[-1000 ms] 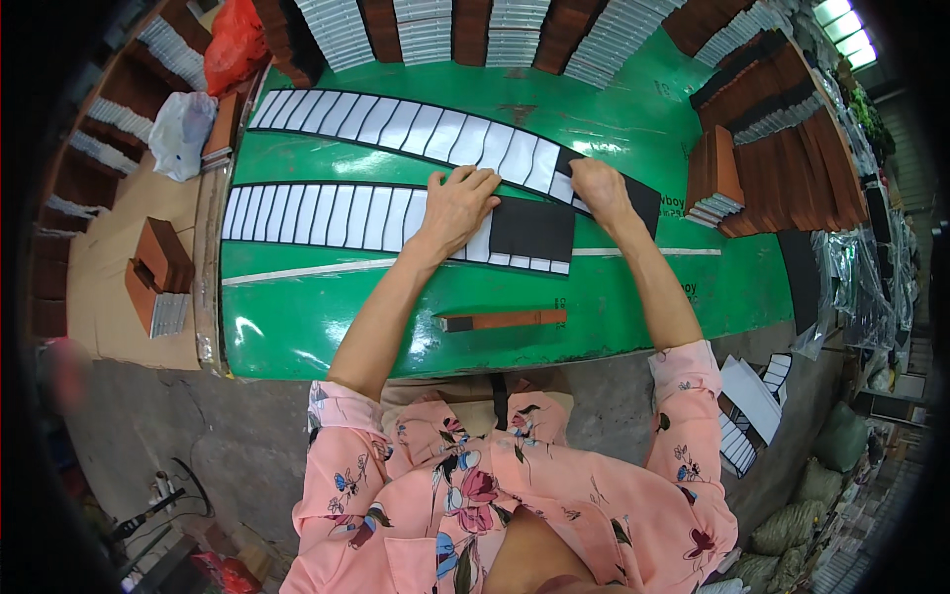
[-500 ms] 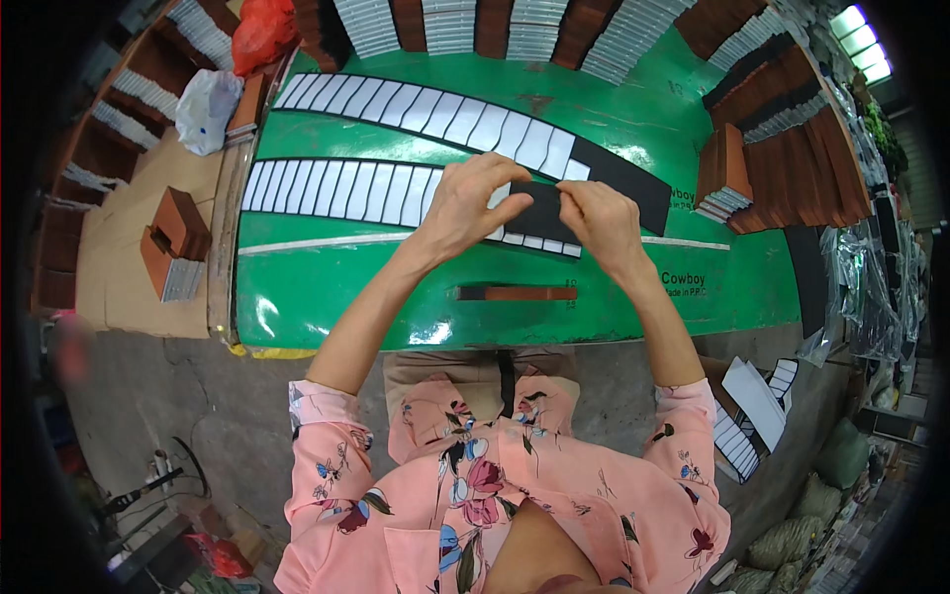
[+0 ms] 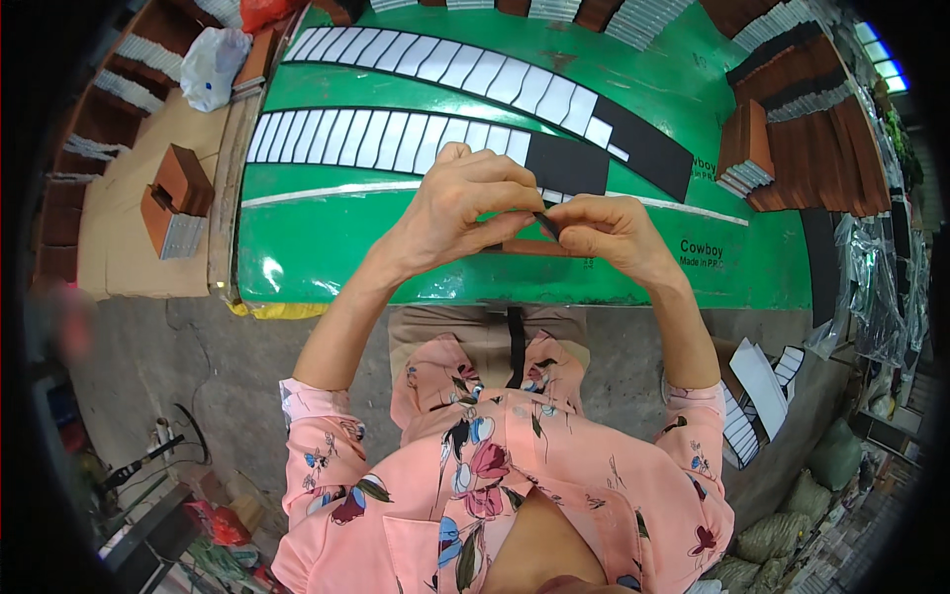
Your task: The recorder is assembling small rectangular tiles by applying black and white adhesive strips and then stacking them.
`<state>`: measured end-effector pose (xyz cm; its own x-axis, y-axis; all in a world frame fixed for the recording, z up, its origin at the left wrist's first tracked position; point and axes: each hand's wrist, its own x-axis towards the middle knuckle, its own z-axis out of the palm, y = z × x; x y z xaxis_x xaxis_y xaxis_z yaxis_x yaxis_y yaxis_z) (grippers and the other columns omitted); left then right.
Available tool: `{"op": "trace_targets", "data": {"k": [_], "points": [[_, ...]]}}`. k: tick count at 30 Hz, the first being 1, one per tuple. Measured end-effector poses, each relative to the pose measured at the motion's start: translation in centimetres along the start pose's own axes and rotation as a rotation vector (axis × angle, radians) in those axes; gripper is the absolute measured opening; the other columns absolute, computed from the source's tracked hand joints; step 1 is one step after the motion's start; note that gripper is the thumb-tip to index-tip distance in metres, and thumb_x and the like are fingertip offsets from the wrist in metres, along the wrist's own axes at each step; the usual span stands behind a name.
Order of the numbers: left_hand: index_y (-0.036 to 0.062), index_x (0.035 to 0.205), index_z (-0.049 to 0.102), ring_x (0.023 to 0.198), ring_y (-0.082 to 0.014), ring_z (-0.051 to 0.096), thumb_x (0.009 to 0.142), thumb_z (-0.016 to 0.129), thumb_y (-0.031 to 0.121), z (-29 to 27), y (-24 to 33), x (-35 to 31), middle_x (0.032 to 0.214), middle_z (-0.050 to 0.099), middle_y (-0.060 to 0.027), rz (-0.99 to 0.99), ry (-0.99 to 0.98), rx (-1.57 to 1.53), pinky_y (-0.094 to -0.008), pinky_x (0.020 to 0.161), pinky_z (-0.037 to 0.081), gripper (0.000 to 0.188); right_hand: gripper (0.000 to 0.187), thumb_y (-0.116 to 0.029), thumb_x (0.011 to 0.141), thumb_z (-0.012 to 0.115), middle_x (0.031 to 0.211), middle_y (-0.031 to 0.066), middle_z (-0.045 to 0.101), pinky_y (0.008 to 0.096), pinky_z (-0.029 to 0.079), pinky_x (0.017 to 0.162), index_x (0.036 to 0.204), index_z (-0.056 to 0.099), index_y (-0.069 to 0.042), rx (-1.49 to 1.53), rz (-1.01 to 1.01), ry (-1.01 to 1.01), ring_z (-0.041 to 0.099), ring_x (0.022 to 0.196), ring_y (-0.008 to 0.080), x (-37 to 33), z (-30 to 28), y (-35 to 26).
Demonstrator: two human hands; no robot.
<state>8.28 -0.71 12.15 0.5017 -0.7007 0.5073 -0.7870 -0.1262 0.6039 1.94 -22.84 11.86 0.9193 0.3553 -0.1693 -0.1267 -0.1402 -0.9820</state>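
Over the near part of the green table (image 3: 346,257), my left hand (image 3: 465,203) and my right hand (image 3: 618,233) meet fingertip to fingertip. Both pinch a small thin dark strip (image 3: 547,226). Just beyond them lies a curved black sheet (image 3: 574,158) covered along its left part with a row of white pieces (image 3: 386,139). Farther off rests a second curved black sheet (image 3: 643,144), also lined with white pieces (image 3: 445,64), its right end bare. A narrow brown bar (image 3: 554,247) on the table is partly hidden beneath my hands.
Brown blocks with pale edges (image 3: 747,163) stand stacked at the table's right and far edges. To the left, a brown piece (image 3: 178,203) sits on cardboard (image 3: 119,238), near a white plastic bag (image 3: 211,69). White-and-black sheets (image 3: 757,396) lie low at the right.
Both hands have come nearer to me, off the near black sheet, with the small dark strip pinched between them. The whole view has shifted, so the table appears higher.
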Motion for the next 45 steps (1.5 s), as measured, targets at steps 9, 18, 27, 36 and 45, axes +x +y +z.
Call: {"op": "trace_targets", "data": {"k": [9,18,27,36,45], "points": [[0.0085,0.096,0.066,0.082,-0.0181,0.057,0.066,0.074,0.029,-0.4,1.1,-1.2,0.094,0.063,-0.0034,0.042,-0.224,0.13,-0.0332,0.075,0.036,0.038,0.023,-0.004,0.078,0.067,0.09,0.0074,0.066,0.0253,0.052,0.069,0.1,0.065,0.003,-0.205,-0.072,-0.036,0.063,0.079,0.0118,-1.8,0.8,0.5],[0.0057,0.113,0.061,0.105,-0.0274,0.056,0.061,0.079,0.026,3.5,-2.2,-8.0,0.111,0.062,-0.0117,-0.463,0.075,-0.18,-0.0367,0.089,0.044,0.058,0.021,0.002,0.076,0.065,0.097,0.0095,0.064,0.0265,0.054,0.068,0.097,0.064,0.001,-0.346,-0.119,0.417,0.064,0.081,0.0159,-5.6,-1.7,6.3],[0.0016,0.097,0.064,0.09,-0.0211,0.061,0.067,0.073,0.001,7.3,-3.7,-9.8,0.097,0.065,-0.0095,-0.521,0.227,-0.297,-0.0296,0.08,0.048,0.032,0.024,-0.002,0.072,0.07,0.091,0.0082,0.061,0.0313,0.049,0.064,0.096,0.066,-0.003,-0.853,-0.314,0.438,0.06,0.078,0.0229,-4.8,-0.7,7.6],[0.0047,0.096,0.063,0.085,-0.0212,0.061,0.067,0.073,0.002,8.6,-3.6,-9.8,0.092,0.065,-0.0068,-0.607,0.272,-0.215,-0.0307,0.071,0.048,0.03,0.025,-0.002,0.069,0.071,0.089,0.007,0.062,0.0308,0.048,0.063,0.093,0.067,-0.004,-0.87,-0.338,0.451,0.059,0.076,0.0219,-4.9,-0.4,8.2],[0.0047,0.096,0.063,0.083,-0.0211,0.06,0.067,0.074,0.005,8.7,-3.7,-10.0,0.091,0.065,-0.0066,-0.619,0.277,-0.221,-0.0307,0.071,0.047,0.03,0.025,-0.001,0.068,0.071,0.088,0.0061,0.062,0.0303,0.048,0.063,0.093,0.068,-0.005,-0.883,-0.34,0.463,0.058,0.076,0.0212,-4.7,-0.4,8.4]]}}
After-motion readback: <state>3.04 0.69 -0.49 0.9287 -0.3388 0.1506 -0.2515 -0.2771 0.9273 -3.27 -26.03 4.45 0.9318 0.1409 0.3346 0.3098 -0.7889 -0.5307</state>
